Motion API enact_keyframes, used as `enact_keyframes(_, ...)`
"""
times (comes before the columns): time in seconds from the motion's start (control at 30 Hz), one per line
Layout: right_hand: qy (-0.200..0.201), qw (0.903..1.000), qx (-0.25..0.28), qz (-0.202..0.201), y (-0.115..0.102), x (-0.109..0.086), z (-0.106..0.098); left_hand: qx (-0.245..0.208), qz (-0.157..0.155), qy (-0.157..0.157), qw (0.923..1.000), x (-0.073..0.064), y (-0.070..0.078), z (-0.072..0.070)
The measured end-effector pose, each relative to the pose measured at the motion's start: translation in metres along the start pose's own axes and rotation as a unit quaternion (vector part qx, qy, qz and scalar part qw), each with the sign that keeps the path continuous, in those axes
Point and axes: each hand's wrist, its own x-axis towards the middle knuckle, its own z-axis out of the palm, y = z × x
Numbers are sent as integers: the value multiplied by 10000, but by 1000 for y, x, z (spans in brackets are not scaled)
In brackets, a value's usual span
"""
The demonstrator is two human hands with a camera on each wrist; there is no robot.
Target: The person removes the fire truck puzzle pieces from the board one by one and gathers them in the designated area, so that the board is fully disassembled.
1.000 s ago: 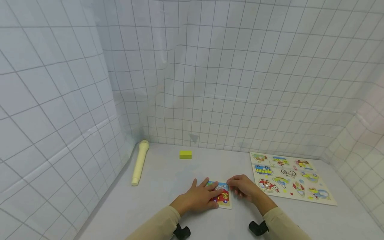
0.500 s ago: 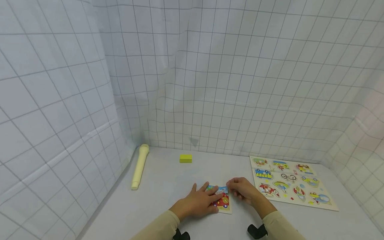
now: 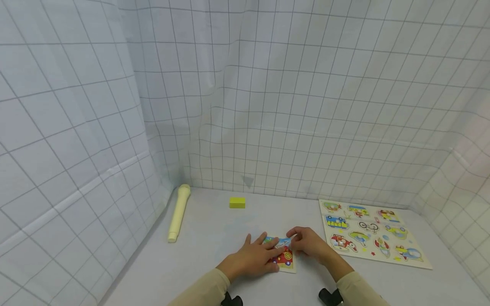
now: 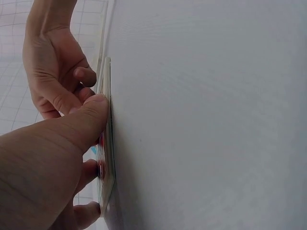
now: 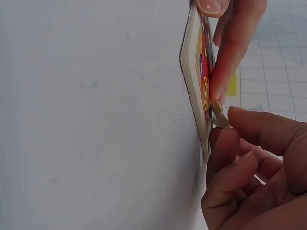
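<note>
A small flat jigsaw puzzle [image 3: 286, 256] with a red car picture lies on the table in front of me, partly hidden under my hands. My left hand [image 3: 250, 256] spreads its fingers over the puzzle's left part, fingertips resting on its face. At the far right corner my right hand [image 3: 310, 244] pinches a small puzzle piece [image 5: 219, 115] between thumb and fingers. In the right wrist view that piece stands tilted up from the puzzle's face, beside a left fingertip [image 5: 218, 91]. The left wrist view shows the puzzle edge-on, with the left thumb [image 4: 91, 117] at its edge.
To the right lies a larger peg puzzle board [image 3: 377, 233] with vehicle pictures. Farther back is a yellow block [image 3: 237, 202]. A pale yellow microphone-shaped stick [image 3: 179, 213] lies along the left side. White gridded sheets [image 3: 268, 106] wall in the table [image 3: 206, 221].
My right hand's fingers have shifted slightly left over the puzzle's corner, tipping up the piece there. The left hand stays in place on the puzzle. The head view has tilted up a little.
</note>
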Motion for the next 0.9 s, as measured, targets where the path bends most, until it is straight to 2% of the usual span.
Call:
enact_keyframes(0.27, 24, 9990, -419, -135, -2, -1, 0, 18, -3, -41, 10000, -1, 2, -3)
enact_keyframes(0.5, 247, 9959, -849, -165, 0, 1, 3, -52, 2, -58, 10000, -2, 2, -5)
enact_keyframes(0.7, 381, 9959, -821, -14, 1, 2, 4, -111, -15, -77, 9999, -1, 0, -1)
enact_keyframes(0.9, 384, 9939, -999, -267, 1, 1, 4, -92, -7, -45, 9999, -2, 0, -3)
